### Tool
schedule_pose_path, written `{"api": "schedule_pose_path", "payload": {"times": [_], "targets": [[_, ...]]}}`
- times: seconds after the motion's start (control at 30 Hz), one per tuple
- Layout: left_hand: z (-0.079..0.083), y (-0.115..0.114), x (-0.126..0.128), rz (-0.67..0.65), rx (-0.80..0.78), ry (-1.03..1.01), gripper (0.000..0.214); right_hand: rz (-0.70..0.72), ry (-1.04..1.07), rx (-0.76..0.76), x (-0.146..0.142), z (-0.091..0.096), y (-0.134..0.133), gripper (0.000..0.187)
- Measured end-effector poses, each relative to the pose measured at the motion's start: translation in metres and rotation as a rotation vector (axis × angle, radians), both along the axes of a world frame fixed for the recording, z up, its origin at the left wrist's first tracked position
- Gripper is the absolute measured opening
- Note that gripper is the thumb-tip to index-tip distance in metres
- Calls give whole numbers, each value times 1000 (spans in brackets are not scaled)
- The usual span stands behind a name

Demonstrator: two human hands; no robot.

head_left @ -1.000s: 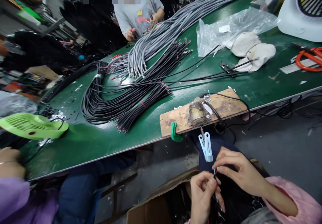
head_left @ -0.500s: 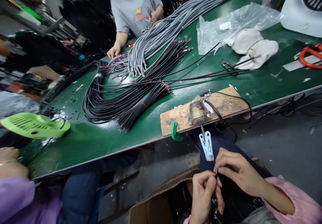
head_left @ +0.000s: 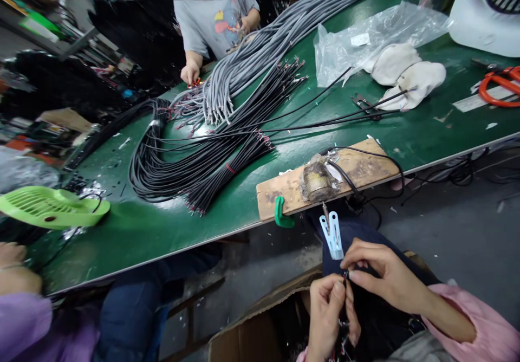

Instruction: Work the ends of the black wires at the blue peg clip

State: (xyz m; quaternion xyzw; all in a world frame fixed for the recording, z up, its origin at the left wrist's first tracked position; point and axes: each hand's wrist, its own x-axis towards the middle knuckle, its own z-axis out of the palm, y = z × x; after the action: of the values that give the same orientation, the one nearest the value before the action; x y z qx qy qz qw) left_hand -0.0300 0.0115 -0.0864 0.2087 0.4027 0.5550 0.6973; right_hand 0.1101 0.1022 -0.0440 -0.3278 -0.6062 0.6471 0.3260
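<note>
Close together below the table edge, my left hand (head_left: pixel 328 310) and my right hand (head_left: pixel 376 275) both pinch a thin dark cable end (head_left: pixel 345 276) with small coloured wires. Its exact form is mostly hidden by my fingers. More wire shows under my left hand. Just beyond my fingertips, a light blue plastic clip (head_left: pixel 333 238) hangs on a metal shaft (head_left: pixel 325 209). That shaft comes out of a small dusty motor (head_left: pixel 317 182) fixed to a wooden board (head_left: pixel 280 189). A green clamp (head_left: pixel 281 213) grips the board at the table edge.
On the green table (head_left: pixel 162 237) lie bundled black cables (head_left: pixel 179 172), grey cables (head_left: pixel 260 50), a plastic bag (head_left: pixel 341 50), white gloves (head_left: pixel 422 80), cutters (head_left: pixel 365 104) and orange-handled scissors (head_left: pixel 498 88). A cardboard box (head_left: pixel 244 340) stands below. Co-workers' hands (head_left: pixel 190 72) are at the far side and left.
The view has shifted slightly. My right fingertips have moved a little at the cable end, and both hands keep their pinch. The far co-worker's hand has lifted slightly and moved right.
</note>
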Motion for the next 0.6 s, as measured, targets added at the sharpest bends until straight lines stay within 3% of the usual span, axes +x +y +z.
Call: {"api": "schedule_pose_path", "payload": {"times": [0.13, 0.2, 0.3, 0.43, 0.5, 0.6], "targets": [[5, 3, -1, 2, 24, 4, 33, -71, 87, 15, -5, -1, -3, 17], [18, 7, -2, -1, 6, 19, 32, -58, 168, -43, -7, 0, -3, 24], [45, 14, -3, 56, -32, 127, 33, -3, 273, -266, -12, 4, 10, 30], [79, 27, -8, 131, 115, 374, 29, -22, 333, -395, -21, 20, 40, 48], [89, 34, -10, 165, 149, 451, 26, 37, 373, -435, -29, 30, 52, 59], [95, 45, -11, 204, 150, 473, 23, 36, 396, -508, -39, 39, 59, 55]]}}
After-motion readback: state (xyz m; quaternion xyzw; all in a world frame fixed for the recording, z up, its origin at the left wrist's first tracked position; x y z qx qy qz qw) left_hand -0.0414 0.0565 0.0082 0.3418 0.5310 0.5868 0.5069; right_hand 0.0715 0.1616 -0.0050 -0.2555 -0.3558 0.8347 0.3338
